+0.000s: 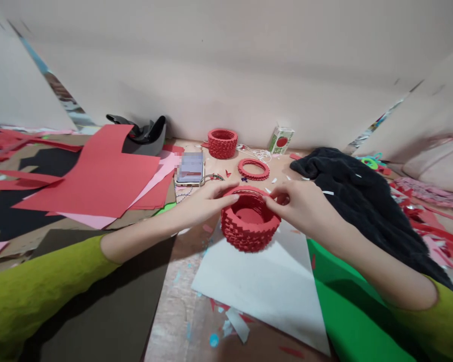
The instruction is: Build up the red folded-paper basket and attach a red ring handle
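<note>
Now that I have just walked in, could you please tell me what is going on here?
A person in yellow-green sleeves is handling a round, ridged red container, apparently made of paper. The left hand and the right hand hold its rim from opposite sides, over a plain white sheet; whether it rests on the sheet is hard to tell. Just beyond it lies a flat, toothed red ring, and a second ridged red container stands farther back.
</note>
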{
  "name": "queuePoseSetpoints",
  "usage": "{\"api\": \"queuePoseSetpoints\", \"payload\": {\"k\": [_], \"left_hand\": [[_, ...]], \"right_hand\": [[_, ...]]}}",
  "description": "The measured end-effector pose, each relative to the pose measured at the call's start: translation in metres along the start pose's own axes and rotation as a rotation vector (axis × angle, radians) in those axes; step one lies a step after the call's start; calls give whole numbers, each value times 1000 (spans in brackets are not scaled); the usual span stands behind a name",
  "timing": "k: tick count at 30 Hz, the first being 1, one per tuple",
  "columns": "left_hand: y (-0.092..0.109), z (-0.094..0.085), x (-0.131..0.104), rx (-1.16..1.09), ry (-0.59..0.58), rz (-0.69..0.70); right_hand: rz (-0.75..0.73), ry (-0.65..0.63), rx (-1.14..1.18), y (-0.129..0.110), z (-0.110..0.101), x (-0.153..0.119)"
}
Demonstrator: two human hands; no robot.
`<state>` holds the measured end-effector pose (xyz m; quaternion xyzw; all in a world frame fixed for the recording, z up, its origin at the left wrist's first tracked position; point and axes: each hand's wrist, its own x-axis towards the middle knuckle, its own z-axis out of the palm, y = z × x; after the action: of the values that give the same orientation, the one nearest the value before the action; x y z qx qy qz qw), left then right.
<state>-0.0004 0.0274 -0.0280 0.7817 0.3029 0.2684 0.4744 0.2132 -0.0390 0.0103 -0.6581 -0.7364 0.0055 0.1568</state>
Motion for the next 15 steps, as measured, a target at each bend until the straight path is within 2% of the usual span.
{"api": "queuePoseSetpoints", "payload": {"k": [5, 15], "left_hand": [[-5, 5, -5, 17, 11, -80], [5, 8, -8, 39, 12, -214]], "right_hand": [[17, -15, -69, -2, 0, -3], [30, -45, -124, -3, 0, -4]]}}
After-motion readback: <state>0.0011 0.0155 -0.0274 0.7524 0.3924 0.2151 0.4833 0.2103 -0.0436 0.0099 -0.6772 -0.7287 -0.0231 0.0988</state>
